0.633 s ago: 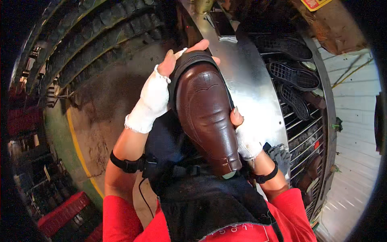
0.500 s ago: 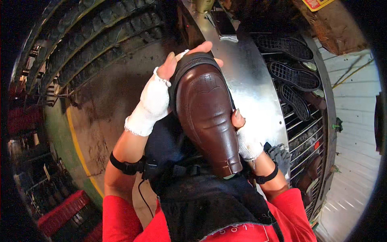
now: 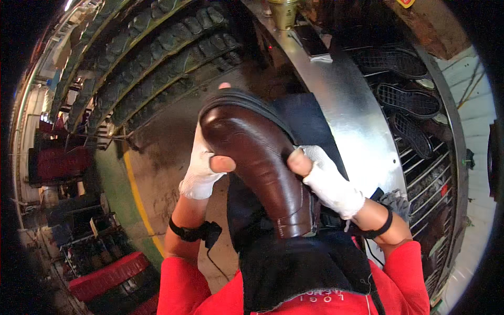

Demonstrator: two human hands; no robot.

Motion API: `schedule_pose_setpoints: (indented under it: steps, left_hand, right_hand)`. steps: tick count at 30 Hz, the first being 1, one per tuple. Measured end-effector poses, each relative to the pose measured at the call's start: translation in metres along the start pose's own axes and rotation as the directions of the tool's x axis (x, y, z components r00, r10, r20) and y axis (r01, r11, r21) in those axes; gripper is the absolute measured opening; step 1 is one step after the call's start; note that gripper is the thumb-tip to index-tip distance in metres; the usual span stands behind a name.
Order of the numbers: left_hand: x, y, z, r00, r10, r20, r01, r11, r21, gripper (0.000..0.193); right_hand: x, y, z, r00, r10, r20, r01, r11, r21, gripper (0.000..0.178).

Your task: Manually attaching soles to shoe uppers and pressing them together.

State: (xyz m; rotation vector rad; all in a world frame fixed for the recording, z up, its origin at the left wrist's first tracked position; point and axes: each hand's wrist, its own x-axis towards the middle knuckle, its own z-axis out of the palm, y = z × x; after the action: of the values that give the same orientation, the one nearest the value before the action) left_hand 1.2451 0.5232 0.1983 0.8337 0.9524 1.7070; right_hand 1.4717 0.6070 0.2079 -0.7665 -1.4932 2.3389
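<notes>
A brown leather shoe with a black sole edging its toe is held up in front of my dark apron, its toe pointing away to the left. My left hand, in a white fingerless glove, is closed round the left side of the forefoot. Its thumb lies on the leather, and a fingertip shows beyond the toe. On the shoe's right side, my right hand, gloved the same way, grips with its thumb near the sole edge; its other fingers are mostly hidden.
A curved metal tabletop bears a phone and a gold-coloured cup. Several black soles lie on a barred rack at the right. At the far left stand tiered racks of dark shoe-like pieces.
The shoe has turned, its toe swinging left. My left hand went from the toe tip to the forefoot's side, and my right thumb lies higher along the edge. The whole view has shifted.
</notes>
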Motion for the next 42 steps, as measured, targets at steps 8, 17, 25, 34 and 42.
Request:
schedule_pose_setpoints:
  steps: [8,17,25,34,42]
  left_hand:
    - [-0.028,-0.051,-0.031,0.992,0.042,0.123,-0.024,0.99,-0.141,0.139]
    - [-0.022,-0.099,-0.059,0.911,-0.406,0.072,0.41,0.874,-0.262,0.097]
    - [0.009,-0.036,0.044,0.974,-0.21,0.085,0.206,0.977,0.052,0.115]
    - [0.034,-0.016,0.09,0.904,-0.121,0.409,-0.063,0.911,0.408,0.077]
    - [0.013,0.022,0.089,0.99,0.126,-0.066,-0.086,0.903,0.421,0.08]
  right_hand:
    - [-0.001,0.032,-0.036,0.876,-0.464,-0.135,0.194,0.594,-0.781,0.041]
    - [-0.013,0.043,-0.039,0.904,-0.417,0.093,0.424,0.849,-0.314,0.05]
    - [-0.016,-0.036,-0.056,0.806,-0.55,-0.218,0.433,0.799,-0.418,0.126]
    - [0.001,-0.075,-0.058,0.855,-0.491,0.165,0.512,0.749,-0.42,0.055]
    - [-0.023,-0.016,-0.055,0.943,-0.322,-0.087,0.327,0.944,0.05,0.17]
